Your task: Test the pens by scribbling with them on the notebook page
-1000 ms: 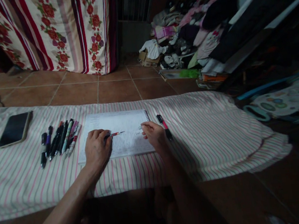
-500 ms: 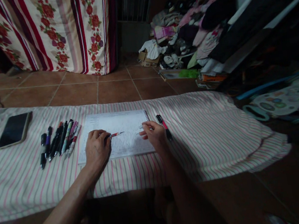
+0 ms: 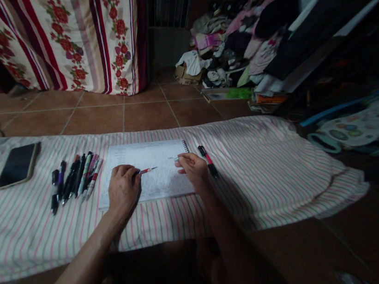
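My left hand (image 3: 122, 184) rests on the left part of a spiral notebook (image 3: 141, 150), its fingers closed on a slim pen (image 3: 146, 170). The pen's orange-red and white end shows, with a thin dark tip pointing right; the rest is hidden in the hand. Above the right side of the page, my right hand (image 3: 192, 166) pinches a small, pale, see-through piece (image 3: 175, 158), too small to name surely. It points left, apart from the pen. Faint marks cover the page. Just right of the notebook lies a black and red pen (image 3: 209, 162).
Several pens and markers (image 3: 76, 180) lie in a row left of the notebook. Farther left is a phone (image 3: 18, 164). A striped cloth (image 3: 266, 169) covers the surface. Beyond stand a floral curtain (image 3: 81, 39) and heaped clothes (image 3: 228, 43) on the tiled floor.
My right hand has shifted slightly up and left, and the pale piece in it now sticks out farther to the left. My left hand and the pen stay in place.
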The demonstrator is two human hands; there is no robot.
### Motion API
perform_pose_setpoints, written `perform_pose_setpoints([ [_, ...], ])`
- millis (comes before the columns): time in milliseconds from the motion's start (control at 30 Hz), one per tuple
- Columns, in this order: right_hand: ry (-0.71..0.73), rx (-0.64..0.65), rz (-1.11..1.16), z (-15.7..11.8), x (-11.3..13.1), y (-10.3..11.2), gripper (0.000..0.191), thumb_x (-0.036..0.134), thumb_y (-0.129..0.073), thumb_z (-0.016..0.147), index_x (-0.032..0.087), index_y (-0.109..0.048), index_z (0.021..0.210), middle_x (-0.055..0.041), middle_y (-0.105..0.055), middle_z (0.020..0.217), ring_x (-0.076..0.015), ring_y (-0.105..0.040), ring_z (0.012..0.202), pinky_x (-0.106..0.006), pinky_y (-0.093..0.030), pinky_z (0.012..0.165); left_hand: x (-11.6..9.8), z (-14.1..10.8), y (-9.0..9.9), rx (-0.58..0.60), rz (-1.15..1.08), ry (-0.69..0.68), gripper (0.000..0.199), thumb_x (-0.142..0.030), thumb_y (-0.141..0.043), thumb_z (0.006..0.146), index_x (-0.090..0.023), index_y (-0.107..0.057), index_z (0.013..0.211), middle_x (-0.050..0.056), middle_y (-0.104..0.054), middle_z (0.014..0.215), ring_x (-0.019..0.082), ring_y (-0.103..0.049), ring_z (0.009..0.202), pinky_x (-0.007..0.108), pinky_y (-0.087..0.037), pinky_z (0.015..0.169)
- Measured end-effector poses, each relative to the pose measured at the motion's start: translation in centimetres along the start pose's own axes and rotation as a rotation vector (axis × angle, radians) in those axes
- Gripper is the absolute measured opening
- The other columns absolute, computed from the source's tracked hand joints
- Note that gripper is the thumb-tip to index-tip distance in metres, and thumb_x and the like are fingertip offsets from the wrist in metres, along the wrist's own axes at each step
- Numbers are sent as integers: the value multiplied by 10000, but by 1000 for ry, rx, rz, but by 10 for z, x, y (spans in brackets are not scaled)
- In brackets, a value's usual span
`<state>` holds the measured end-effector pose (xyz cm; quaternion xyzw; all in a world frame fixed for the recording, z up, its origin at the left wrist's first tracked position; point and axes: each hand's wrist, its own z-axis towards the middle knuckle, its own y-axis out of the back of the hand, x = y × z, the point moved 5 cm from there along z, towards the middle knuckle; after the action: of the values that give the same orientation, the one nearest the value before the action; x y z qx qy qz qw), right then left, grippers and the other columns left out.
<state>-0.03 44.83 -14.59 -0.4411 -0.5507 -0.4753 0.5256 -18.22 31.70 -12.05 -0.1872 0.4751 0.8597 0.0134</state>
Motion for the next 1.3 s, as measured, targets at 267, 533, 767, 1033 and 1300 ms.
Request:
perform_pose_setpoints([
  [267,-25,-10,-54,-1,-3,1,260,369,-570,689,158,-621,831,-25,-660,674,-158,-675,607,-208,-526,447,1,-1,0,-11,-9,-3,186,-242,-509,827,-174,-678,865,95,-643,922,261,-517,935,408,-475,839],
  [533,-26,6,-47,-1,-4,0,247,354,-563,706,154,-616,842,-27,-659,669,-159,-677,626,-207,-527,464,-3,0,1,-4,-10,-1,195,-235,-502,828,-162,-677,871,103,-643,925,261,-516,936,403,-472,845],
  [767,-22,4,-10,0,-4,-1,265,360,-570,686,148,-615,838,-21,-646,649,-157,-663,578,-220,-522,441,-2,-1,0,-4,-3,-12,188,-224,-513,824,-151,-678,877,105,-638,924,257,-514,937,389,-470,844],
  [1033,-17,-2,9,-1,-2,-3,246,358,-555,694,159,-600,831,-19,-646,667,-164,-682,630,-206,-529,446,-3,-1,0,-2,-21,-11,199,-218,-491,828,-173,-672,895,99,-643,924,264,-520,945,415,-474,847],
  [1300,-15,85,-77,-5,-1,-7,181,316,-538,707,174,-614,791,-16,-669,663,-154,-683,646,-204,-533,482,-5,-1,0,-8,-17,-15,200,-221,-487,833,-175,-674,890,101,-642,932,261,-517,938,412,-476,838],
])
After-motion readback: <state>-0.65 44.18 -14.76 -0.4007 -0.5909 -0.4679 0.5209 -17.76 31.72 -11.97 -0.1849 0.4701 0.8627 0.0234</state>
